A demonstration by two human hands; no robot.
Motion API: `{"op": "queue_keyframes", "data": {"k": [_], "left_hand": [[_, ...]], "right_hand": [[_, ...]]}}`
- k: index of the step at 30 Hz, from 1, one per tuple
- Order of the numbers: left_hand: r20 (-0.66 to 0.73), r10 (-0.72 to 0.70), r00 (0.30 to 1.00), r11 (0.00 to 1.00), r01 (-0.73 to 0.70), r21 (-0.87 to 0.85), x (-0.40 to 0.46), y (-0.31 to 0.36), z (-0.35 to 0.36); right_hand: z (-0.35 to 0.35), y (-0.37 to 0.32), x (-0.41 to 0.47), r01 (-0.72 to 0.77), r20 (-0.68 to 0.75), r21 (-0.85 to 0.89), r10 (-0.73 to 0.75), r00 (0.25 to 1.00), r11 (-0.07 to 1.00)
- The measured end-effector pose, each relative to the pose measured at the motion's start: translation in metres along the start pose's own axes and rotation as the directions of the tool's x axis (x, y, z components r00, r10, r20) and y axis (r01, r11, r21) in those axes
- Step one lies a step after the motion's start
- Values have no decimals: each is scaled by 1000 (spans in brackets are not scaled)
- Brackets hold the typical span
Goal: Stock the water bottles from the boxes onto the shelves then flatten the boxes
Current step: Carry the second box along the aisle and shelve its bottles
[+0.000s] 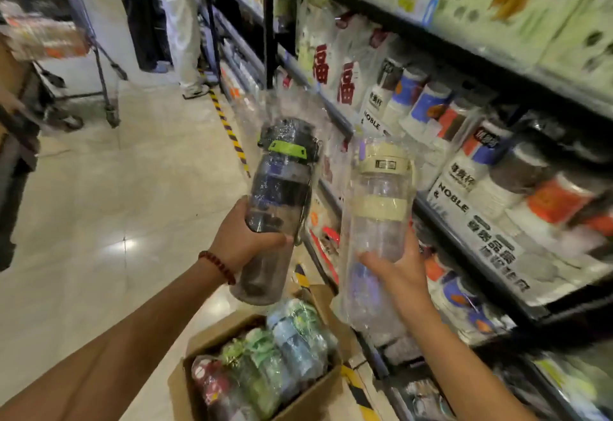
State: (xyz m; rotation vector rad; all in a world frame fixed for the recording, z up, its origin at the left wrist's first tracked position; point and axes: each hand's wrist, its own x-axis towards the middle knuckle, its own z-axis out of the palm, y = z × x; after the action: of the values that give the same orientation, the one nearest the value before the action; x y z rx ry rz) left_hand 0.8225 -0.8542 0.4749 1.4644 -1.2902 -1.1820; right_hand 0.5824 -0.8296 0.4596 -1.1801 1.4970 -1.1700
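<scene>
A shop aisle with a glossy pale tiled floor (109,188) runs ahead, a yellow-and-black striped tape (229,132) along the foot of the dark metal shelves (471,244) on the right. The shelves are packed with plastic-wrapped cups and bottles, blurred, and pale green cartons on the top tier.

The left hand (243,238) grips a smoky dark bottle (277,201) by its lower middle, fingers curled round the far side and the thumb lying across the near face. The bottle is cylindrical, with a black lid and a lime-green clasp, sheathed in a crinkled clear bag. A string of red-brown beads (217,266) circles that wrist.

The right hand (399,271) holds a clear bottle (379,221) from behind and below, thumb on the near side, the other fingers mostly hidden behind it. It has a cream lid and cream band and is also bagged. Both bottles stand roughly upright in the air, just apart, in front of the shelves.

Below, an open brown cardboard box (311,400) sits on the floor against the shelf base, flaps up, holding bagged bottles in red, green and blue lying side by side.

A wheeled metal cart (99,65) stands far left.
</scene>
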Motion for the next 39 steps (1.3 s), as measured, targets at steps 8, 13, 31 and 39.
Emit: {"op": "queue_keyframes", "data": {"k": [8, 13, 31, 39], "left_hand": [[198, 359, 912, 933, -349, -84, -35, 122, 70], [313, 445, 839, 896, -417, -155, -75, 167, 132], [684, 455, 570, 890, -322, -323, -330, 206, 371], [779, 422, 463, 904, -282, -322, -406, 206, 427]], "right_hand": [[-105, -90, -82, 235, -257, -58, -242, 936, 970], [-171, -104, -142, 264, -401, -147, -302, 865, 953], [-379, -65, -441, 153, -791, -196, -249, 560, 969], [-429, -41, -510, 146, -862, -147, -199, 467, 978]]}}
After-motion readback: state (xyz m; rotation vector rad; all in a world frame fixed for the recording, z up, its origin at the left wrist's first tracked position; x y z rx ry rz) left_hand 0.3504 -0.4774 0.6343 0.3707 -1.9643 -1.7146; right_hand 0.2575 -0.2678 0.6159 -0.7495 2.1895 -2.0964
